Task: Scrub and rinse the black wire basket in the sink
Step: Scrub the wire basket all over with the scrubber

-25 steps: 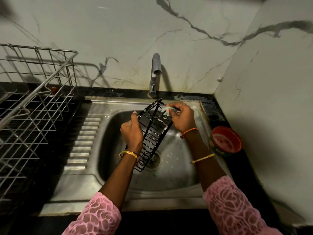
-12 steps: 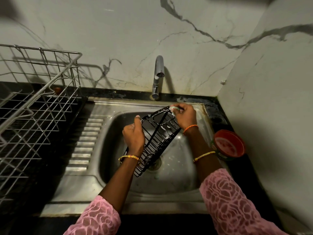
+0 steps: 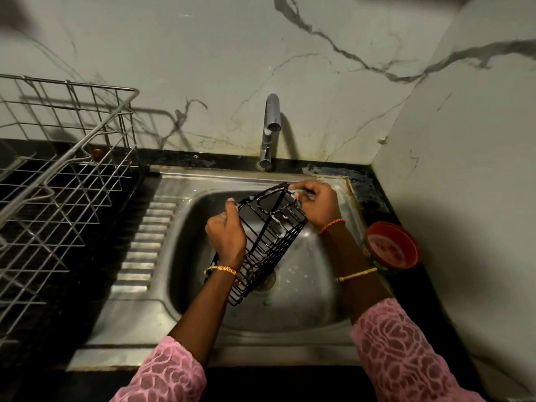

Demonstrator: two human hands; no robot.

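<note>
Basket (image 3: pixel 269 242), black wire: light, stiff, soap-slick; my left grip (image 3: pixel 226 236) clamps its side rail, right grip (image 3: pixel 316 206) pinches scrubber (image 3: pixel 295 193) against top rim.

Drying rack (image 3: pixel 58 198) cut off left

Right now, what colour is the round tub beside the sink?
Red, on the round tub; the head view shows it.

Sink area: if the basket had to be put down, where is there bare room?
Free: the ribbed drainboard between the rack and the sink; the sink floor toward its front rim. Crowded: the right counter, taken by the red bowl; both hands, left and right, hold the basket over the drain.
</note>
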